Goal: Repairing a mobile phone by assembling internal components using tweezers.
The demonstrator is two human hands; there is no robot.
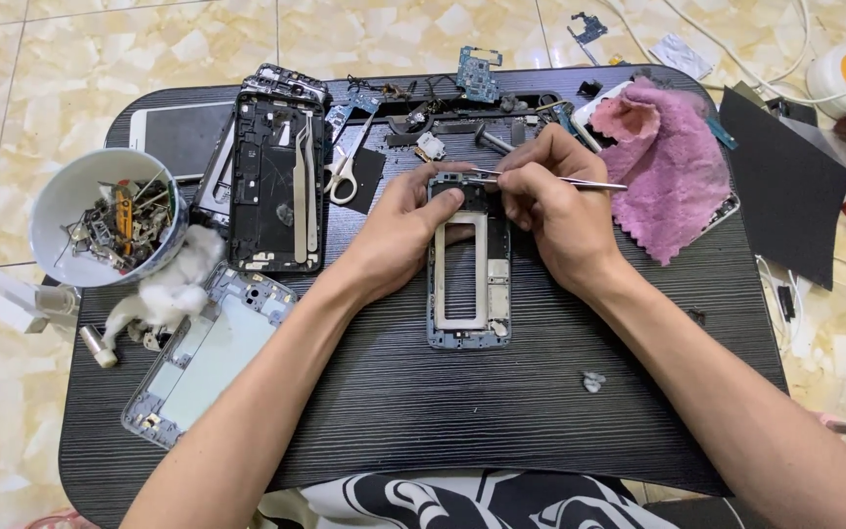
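Note:
A stripped phone frame [469,294] lies upright in the middle of the black ridged table [443,402]. My left hand [399,230] presses on its upper left edge, thumb across the top. My right hand [550,201] grips thin metal tweezers [580,182], with the tips pointed left onto the frame's top end. Both forearms reach in from the bottom of the view.
A white bowl [100,220] of small metal parts sits at the left, with cotton wads [173,284] beside it. Other phone housings [276,181] [203,358], white-handled scissors [343,176], circuit boards [479,73] and a pink cloth [673,162] surround the work. Black sheet [785,186] at right; tiled floor around.

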